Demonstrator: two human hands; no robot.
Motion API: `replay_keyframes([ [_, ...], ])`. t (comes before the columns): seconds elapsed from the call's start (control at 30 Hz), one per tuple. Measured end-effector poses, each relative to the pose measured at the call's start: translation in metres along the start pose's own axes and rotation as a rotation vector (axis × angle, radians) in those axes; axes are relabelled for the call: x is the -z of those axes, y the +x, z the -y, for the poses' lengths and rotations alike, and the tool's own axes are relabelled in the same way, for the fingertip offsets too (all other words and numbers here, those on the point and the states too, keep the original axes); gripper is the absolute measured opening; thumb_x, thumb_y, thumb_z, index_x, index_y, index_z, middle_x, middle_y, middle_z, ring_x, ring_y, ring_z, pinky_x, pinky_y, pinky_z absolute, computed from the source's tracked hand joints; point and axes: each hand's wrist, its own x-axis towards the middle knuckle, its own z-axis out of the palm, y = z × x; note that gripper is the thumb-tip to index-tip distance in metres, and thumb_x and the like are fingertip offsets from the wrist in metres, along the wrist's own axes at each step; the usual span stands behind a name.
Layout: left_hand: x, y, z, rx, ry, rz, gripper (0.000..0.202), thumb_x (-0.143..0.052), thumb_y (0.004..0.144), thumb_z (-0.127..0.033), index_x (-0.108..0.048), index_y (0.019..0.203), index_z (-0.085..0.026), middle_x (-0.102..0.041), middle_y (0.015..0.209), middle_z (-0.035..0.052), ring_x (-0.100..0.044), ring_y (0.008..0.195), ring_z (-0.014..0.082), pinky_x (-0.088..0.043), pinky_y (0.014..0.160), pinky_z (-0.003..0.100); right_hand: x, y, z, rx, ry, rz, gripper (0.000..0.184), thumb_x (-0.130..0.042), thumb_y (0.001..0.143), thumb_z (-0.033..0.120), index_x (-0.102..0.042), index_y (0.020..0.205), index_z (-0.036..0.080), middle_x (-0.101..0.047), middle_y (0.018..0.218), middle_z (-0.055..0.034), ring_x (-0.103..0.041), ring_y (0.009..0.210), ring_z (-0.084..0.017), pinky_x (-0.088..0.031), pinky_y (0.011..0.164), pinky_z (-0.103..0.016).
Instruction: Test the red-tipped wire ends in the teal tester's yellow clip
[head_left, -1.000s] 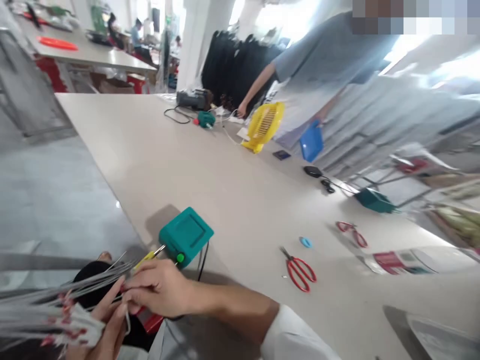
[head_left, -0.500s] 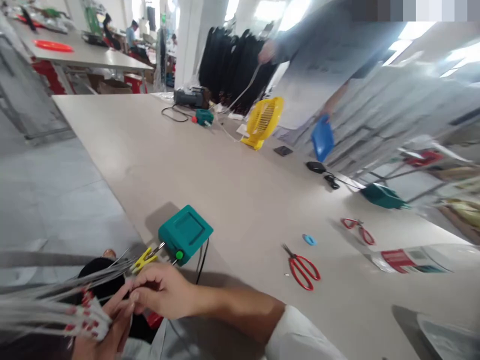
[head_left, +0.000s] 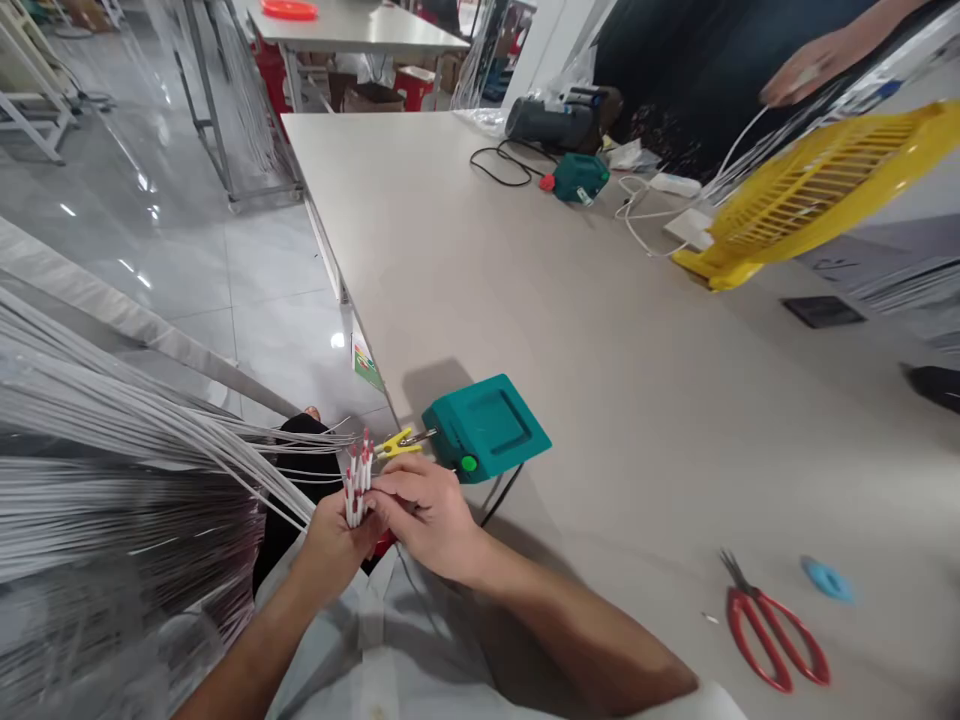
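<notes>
My left hand (head_left: 335,543) is closed around a bundle of white cords with red ends (head_left: 358,482), held upright over my lap. My right hand (head_left: 431,515) meets it from the right, thumb and fingers pinched together beside the bundle; whatever lies between those fingertips is hidden. Just above the right hand, a yellow clip (head_left: 399,443) sits at the side of a teal box (head_left: 491,428) with a green knob, at the table's edge. Many long white cords (head_left: 247,450) run in from the left toward the hands and the clip.
On the table (head_left: 600,400) lie red-handled scissors (head_left: 772,625) and a light-blue ring-shaped piece (head_left: 826,578). Farther back are a second teal device (head_left: 577,178), a dark grey machine (head_left: 551,122) and a yellow fan (head_left: 825,190). Another person's hand (head_left: 806,70) holds a white cable.
My view has turned left and down, so the table's items appear farther right. The bundle of red-ended cords now stands upright in my left hand instead of lying sideways.
</notes>
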Motion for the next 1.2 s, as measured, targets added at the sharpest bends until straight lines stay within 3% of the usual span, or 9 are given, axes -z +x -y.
replay_keyframes([
  [0.1, 0.002, -0.001, -0.004, 0.007, 0.004, 0.016, 0.033, -0.067, 0.065, -0.037, -0.048, 0.050, -0.015, -0.041, 0.043, -0.0055, -0.035, 0.042, 0.0068, -0.030, 0.041, 0.020, -0.003, 0.000, -0.005, -0.072, 0.015, -0.034, 0.021, -0.050, 0.083, 0.020, -0.063, 0.067, 0.018, -0.056, 0.063, -0.0015, -0.052, 0.062, -0.011, -0.043, 0.058, -0.023],
  [0.2, 0.006, 0.001, -0.005, -0.022, -0.032, -0.021, 0.028, -0.061, 0.072, -0.039, -0.061, 0.064, -0.012, -0.055, 0.051, -0.0006, -0.048, 0.050, 0.0107, -0.041, 0.050, 0.023, -0.002, -0.002, -0.009, -0.092, 0.045, -0.083, 0.020, -0.049, 0.083, 0.021, -0.060, 0.066, 0.017, -0.055, 0.064, -0.0018, -0.051, 0.064, -0.012, -0.043, 0.059, -0.024],
  [0.3, 0.008, 0.005, 0.001, -0.039, -0.164, -0.240, 0.030, -0.058, 0.075, -0.038, -0.065, 0.088, -0.012, -0.067, 0.070, 0.0048, -0.058, 0.062, 0.0142, -0.047, 0.061, 0.026, -0.002, -0.004, -0.012, -0.084, 0.060, -0.098, 0.018, -0.049, 0.083, 0.021, -0.060, 0.070, 0.017, -0.056, 0.067, -0.0028, -0.052, 0.066, -0.013, -0.044, 0.060, -0.025],
  [0.43, 0.006, 0.005, 0.001, -0.094, -0.196, -0.432, 0.031, -0.059, 0.076, -0.037, -0.065, 0.094, -0.013, -0.068, 0.078, 0.0062, -0.056, 0.055, 0.0108, -0.045, 0.050, 0.022, -0.006, -0.007, -0.013, -0.091, 0.038, -0.044, 0.016, -0.049, 0.083, 0.020, -0.060, 0.072, 0.018, -0.056, 0.070, -0.0029, -0.052, 0.066, -0.013, -0.045, 0.061, -0.025],
  [0.5, 0.002, 0.002, -0.006, -0.093, -0.123, -0.413, 0.029, -0.061, 0.074, -0.036, -0.067, 0.090, -0.013, -0.069, 0.077, 0.0061, -0.057, 0.057, 0.0120, -0.046, 0.052, 0.023, -0.008, -0.009, -0.014, -0.086, 0.036, -0.003, 0.017, -0.047, 0.084, 0.019, -0.060, 0.073, 0.018, -0.056, 0.071, -0.0029, -0.053, 0.066, -0.012, -0.045, 0.061, -0.024],
  [0.67, -0.007, -0.001, -0.017, -0.175, 0.019, -0.330, 0.017, -0.065, 0.068, -0.029, -0.071, 0.076, -0.015, -0.069, 0.085, 0.0063, -0.062, 0.082, 0.0207, -0.048, 0.075, 0.031, -0.012, -0.012, -0.019, 0.018, 0.021, 0.061, 0.019, -0.043, 0.084, 0.016, -0.059, 0.074, 0.017, -0.058, 0.076, -0.0045, -0.054, 0.071, -0.013, -0.048, 0.063, -0.025],
  [0.77, -0.007, -0.001, -0.014, -0.114, 0.002, -0.362, 0.019, -0.064, 0.069, -0.029, -0.071, 0.079, -0.015, -0.069, 0.076, 0.0044, -0.062, 0.075, 0.0196, -0.049, 0.070, 0.031, -0.009, -0.012, -0.020, 0.050, -0.034, 0.030, 0.017, -0.045, 0.083, 0.015, -0.062, 0.080, 0.017, -0.058, 0.078, -0.0054, -0.055, 0.072, -0.013, -0.049, 0.064, -0.026],
  [0.97, -0.006, -0.001, -0.016, -0.096, 0.006, -0.457, 0.014, -0.069, 0.062, -0.028, -0.070, 0.068, -0.015, -0.069, 0.066, 0.0032, -0.062, 0.066, 0.0183, -0.050, 0.062, 0.028, 0.000, -0.007, -0.012, 0.038, 0.030, -0.186, 0.019, -0.049, 0.081, 0.013, -0.063, 0.092, 0.019, -0.062, 0.087, -0.0075, -0.058, 0.084, -0.016, -0.050, 0.076, -0.032],
  [1.2, -0.012, 0.000, -0.009, -0.134, 0.017, -0.382, 0.011, -0.067, 0.062, -0.026, -0.065, 0.064, -0.016, -0.068, 0.062, 0.0027, -0.062, 0.060, 0.0169, -0.050, 0.060, 0.028, -0.005, -0.005, -0.012, -0.017, 0.070, -0.196, 0.009, -0.056, 0.076, 0.018, -0.064, 0.081, 0.018, -0.061, 0.081, -0.0065, -0.058, 0.071, -0.014, -0.049, 0.052, -0.022],
])
